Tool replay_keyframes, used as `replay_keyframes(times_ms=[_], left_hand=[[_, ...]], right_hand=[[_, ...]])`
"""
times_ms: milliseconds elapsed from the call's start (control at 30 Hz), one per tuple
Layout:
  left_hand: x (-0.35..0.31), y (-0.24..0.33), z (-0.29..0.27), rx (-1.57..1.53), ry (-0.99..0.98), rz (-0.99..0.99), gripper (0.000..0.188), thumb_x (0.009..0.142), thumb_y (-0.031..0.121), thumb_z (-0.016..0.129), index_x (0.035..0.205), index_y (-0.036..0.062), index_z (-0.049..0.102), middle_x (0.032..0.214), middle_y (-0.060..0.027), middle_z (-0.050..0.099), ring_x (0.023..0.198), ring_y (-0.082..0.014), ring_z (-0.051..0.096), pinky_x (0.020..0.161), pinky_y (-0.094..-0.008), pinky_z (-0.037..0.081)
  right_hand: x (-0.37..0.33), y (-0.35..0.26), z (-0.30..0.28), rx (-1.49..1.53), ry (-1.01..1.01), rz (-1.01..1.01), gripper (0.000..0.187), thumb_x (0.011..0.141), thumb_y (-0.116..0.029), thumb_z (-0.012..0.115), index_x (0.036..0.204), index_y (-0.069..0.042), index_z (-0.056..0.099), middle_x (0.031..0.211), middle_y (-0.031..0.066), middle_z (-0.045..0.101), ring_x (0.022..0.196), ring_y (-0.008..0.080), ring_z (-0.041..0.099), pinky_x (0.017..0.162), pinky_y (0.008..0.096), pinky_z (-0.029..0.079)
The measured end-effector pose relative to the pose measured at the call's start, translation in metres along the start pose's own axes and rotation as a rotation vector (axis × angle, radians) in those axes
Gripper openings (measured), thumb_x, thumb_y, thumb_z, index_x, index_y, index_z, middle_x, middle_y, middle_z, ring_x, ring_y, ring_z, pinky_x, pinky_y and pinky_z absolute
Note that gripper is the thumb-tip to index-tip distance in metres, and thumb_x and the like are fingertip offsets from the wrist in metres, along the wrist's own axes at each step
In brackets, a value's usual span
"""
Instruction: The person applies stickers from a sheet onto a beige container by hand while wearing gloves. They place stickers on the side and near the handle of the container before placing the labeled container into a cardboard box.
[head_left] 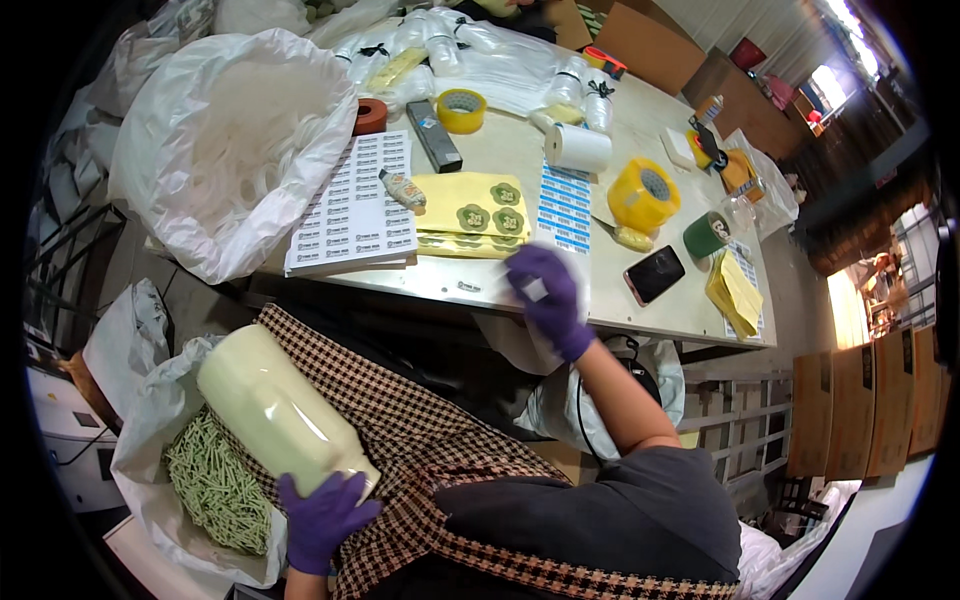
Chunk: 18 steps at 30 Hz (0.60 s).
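Diagonally set pale bottle (285,400), neck lower right, left hand (328,518) gripping it; right hand (545,295) blurred, grip unclear.

L hand (328,515) low, part-curled; R forearm (622,395) bare, angled fwd-L; R hand (546,297) motion-blurred, raised; both gloved purple

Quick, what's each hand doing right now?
Left hand: holding the pale container at its narrow end.
Right hand: blurry, with a small white piece at it; can't tell if it's open or closed.

Stacked cartons (853,410), tape rolls (627,208) and label sheets (360,195) mark this as a packing workshop.
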<state>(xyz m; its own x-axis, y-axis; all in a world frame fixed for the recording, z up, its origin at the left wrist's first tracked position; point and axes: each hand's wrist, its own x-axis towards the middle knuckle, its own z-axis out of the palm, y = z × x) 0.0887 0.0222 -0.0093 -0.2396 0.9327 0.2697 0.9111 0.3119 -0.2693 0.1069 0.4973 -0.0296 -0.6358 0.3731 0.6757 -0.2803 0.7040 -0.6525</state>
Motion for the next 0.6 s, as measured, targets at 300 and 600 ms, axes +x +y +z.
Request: replay_keyframes(times_ms=[300,600], left_hand=[[-0.002,0.016,0.028,-0.018,-0.042,0.052,0.035,0.092,0.039,0.071,0.124,0.0383,0.058,0.126,0.0148,0.066,0.117,-0.0105,0.057,0.12,-0.0622,0.013],[0.011,0.012,0.012,0.061,-0.009,0.053,0.029,0.096,0.04,0.061,0.124,0.0469,0.058,0.129,0.0174,0.06,0.114,-0.0043,0.057,0.118,-0.0546,0.019]], right_hand=[[0.015,0.109,-0.09,-0.494,-0.119,0.363,0.033,0.076,-0.015,0.083,0.106,-0.003,0.075,0.106,0.0158,0.069,0.101,0.0326,0.066,0.088,0.0389,0.054],[0.013,0.104,-0.081,-0.617,0.068,-0.023,0.016,0.072,-0.014,0.085,0.083,-0.01,0.074,0.092,0.0087,0.066,0.093,0.0305,0.063,0.083,0.0432,0.049]])
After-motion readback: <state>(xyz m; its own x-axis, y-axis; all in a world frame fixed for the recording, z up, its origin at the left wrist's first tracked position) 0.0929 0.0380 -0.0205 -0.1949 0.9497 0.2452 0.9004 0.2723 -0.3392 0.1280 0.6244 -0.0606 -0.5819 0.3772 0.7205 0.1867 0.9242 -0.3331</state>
